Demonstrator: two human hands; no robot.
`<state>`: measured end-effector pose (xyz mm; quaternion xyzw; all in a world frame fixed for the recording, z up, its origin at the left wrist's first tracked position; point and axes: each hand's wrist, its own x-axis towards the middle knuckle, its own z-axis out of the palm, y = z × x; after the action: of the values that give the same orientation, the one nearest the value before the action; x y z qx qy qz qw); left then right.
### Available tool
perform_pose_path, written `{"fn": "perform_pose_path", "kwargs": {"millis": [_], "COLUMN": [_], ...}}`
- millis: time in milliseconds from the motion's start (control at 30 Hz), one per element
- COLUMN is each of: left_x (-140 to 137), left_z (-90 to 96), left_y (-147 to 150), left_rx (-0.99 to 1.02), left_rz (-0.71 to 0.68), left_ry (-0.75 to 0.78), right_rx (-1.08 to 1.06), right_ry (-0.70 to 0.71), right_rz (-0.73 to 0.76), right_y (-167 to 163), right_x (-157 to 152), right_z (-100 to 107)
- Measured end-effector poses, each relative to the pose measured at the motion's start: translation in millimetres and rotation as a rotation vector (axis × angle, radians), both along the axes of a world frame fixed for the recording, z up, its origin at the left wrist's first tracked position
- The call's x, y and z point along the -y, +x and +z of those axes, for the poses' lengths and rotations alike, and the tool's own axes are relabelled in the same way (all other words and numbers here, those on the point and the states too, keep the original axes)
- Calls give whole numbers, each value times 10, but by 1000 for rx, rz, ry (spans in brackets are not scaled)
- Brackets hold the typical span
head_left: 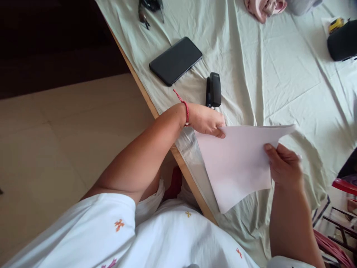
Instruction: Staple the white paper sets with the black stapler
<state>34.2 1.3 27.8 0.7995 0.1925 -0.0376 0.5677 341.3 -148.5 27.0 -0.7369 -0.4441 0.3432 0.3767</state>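
White paper (237, 163), perhaps more than one sheet, is held between both hands above the cloth, its lower edge curling. My left hand (208, 120), with a red thread bracelet at the wrist, pinches the paper's upper left corner, thumb on top. On the opposite side my right hand (287, 163) grips the edge, thumb on the near face and the other fingers behind. Just beyond my left hand stands a black stapler (214, 89). Farther off lies a dark phone (176, 60), face up.
Pale green cloth (281, 82) with wrinkles covers the surface, whose wooden edge (192, 182) runs diagonally past my body. Dark glasses (150, 7) lie at the top. A pink cloth (264, 7), a yellow tape measure (336, 25) and a black case (343, 41) sit far right.
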Motion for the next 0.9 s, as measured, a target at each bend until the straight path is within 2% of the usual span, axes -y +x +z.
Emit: {"fn": "perform_pose_path", "kwargs": {"millis": [133,267,400,533,667,800,900], "left_x": [-100,-179,-212,-245,-291,-333,-328], "left_z": [-65,-120,-136,-153,-164,-185,-181], "left_y": [-160,-281,-280,-272,-305,-305,-262], "left_rx": [-204,-323,-351,-294,-347,-152,40], "left_rz": [92,256,368,470,642,871,934], "left_ry": [31,85,96,201,329,557,596], "right_rx": [-231,-271,-278,-258,-222,-223,-223], "right_ry": [-118,-166,-181,-192,-213,-230,-224], "right_rz": [-46,-92,-109,-118,-116,-131,-144], "right_y": [-5,-60,-141,-155,-130,-130,-137], "right_x": [-121,-230,-324,-403,-451,-482,-501], "right_z": [-156,-221,-227,-237,-248,-239,-229]}}
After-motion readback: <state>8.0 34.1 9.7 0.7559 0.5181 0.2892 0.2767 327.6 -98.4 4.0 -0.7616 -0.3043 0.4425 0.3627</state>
